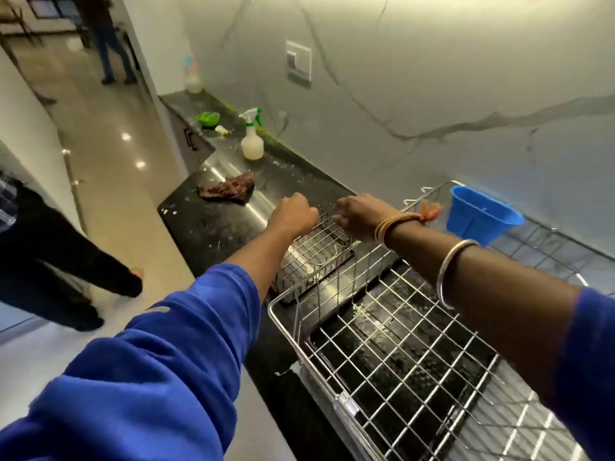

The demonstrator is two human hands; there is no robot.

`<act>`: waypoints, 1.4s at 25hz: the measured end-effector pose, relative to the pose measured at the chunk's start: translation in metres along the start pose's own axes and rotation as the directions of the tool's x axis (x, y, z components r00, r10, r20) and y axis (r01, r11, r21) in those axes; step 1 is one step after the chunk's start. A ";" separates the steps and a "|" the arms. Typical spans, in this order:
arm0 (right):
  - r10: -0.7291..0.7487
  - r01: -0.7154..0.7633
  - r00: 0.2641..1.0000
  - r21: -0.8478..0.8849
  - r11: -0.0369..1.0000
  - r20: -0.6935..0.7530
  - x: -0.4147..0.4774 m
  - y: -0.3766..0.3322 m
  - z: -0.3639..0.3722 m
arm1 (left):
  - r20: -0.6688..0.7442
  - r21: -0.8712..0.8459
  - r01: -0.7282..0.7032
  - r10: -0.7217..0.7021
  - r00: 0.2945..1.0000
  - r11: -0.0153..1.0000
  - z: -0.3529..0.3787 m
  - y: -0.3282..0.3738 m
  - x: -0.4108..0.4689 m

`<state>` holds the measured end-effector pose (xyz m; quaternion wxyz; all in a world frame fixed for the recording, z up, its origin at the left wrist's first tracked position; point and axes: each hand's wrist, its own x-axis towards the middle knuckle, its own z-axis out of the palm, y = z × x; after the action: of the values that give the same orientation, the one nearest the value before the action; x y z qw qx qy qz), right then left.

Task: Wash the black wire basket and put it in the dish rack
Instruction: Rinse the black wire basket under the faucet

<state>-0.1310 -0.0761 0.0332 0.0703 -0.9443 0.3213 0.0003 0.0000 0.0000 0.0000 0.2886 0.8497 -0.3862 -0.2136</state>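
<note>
Grey-veined wall panels back a dark speckled table (206,227) that runs away toward a tiled hallway. On it stand a pale spray bottle (252,141) with a green trigger, a green bowl (207,118) farther off, and a crumpled brown cloth (229,189) beside a steel strip. Nearer, a large chrome dish rack (416,327) sits over a wet black surface, with a blue plastic cup (479,214) hung on its far side. The black wire basket (316,257) is at the rack's left end, its dark base frame low and its wire side rising toward the hands (whether it stands inside the rack's end wall or just outside it cannot be told). Both arms reach forward in blue sleeves. The left hand (293,211) has its grip closed, fingers curled over the basket's upper wire edge. The right hand (356,211) grips the same edge just beside it, with thread bangles (389,227) at the wrist and a metal bangle (456,271) on the forearm. Another person's dark-trousered legs (50,254) stand on the floor at left.
</note>
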 end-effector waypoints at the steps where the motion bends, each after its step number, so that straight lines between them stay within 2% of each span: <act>1: 0.009 -0.008 0.998 -0.021 1.000 0.054 0.014 -0.002 0.006 | 0.018 -0.051 0.044 -0.043 0.999 0.998 0.002 -0.009 0.006; 4: 0.042 -0.018 0.978 -0.119 0.993 0.204 0.046 -0.015 0.021 | 0.100 -0.166 0.208 -0.193 0.976 0.964 0.007 -0.027 0.013; 8: 0.087 0.010 0.915 -0.237 0.971 0.395 0.079 -0.022 0.048 | 0.175 -0.294 0.322 -0.280 0.944 0.900 0.019 -0.037 0.019; 10: 0.089 0.019 0.881 -0.223 0.975 0.464 0.095 -0.019 0.066 | 0.227 -0.353 0.380 -0.316 0.921 0.855 0.026 -0.040 0.025; 13: 0.144 -0.050 0.844 -0.190 0.980 0.517 0.110 -0.012 0.090 | 0.273 -0.409 0.450 -0.364 0.890 0.794 0.035 -0.036 0.032; 18: 0.115 -0.098 0.849 -0.060 0.993 0.515 0.117 -0.009 0.103 | 0.328 -0.495 0.499 -0.379 0.865 0.711 0.052 -0.037 0.036; 20: 0.172 -0.244 0.850 0.083 0.966 0.498 0.121 -0.002 0.103 | 0.294 -0.555 0.506 -0.413 0.862 0.660 0.055 -0.039 0.037; 22: 0.220 -0.393 0.836 0.270 0.879 0.502 0.123 0.002 0.097 | 0.243 -0.576 0.489 -0.434 0.868 0.655 0.055 -0.038 0.036; 25: 0.218 -0.454 0.854 0.471 0.756 0.473 0.117 0.004 0.083 | 0.135 -0.567 0.425 -0.429 0.893 0.706 0.044 -0.034 0.035; 27: 0.187 -0.421 0.889 0.585 0.694 0.419 0.110 0.000 0.068 | 0.038 -0.568 0.358 -0.411 0.911 0.741 0.030 -0.027 0.036; 30: 0.123 -0.292 0.952 0.702 0.649 0.282 0.097 -0.008 0.034 | -0.107 -0.537 0.247 -0.355 0.929 0.807 0.005 -0.011 0.032; 35: 0.115 -0.145 0.989 0.828 0.541 0.098 0.049 -0.015 -0.035 | -0.299 -0.462 0.068 -0.228 0.927 0.884 -0.039 0.040 -0.012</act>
<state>-0.0846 -0.0989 0.0680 0.5135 -0.7719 0.3511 -0.1316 -0.0057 0.0011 0.0565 0.5200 0.8129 -0.2037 -0.1652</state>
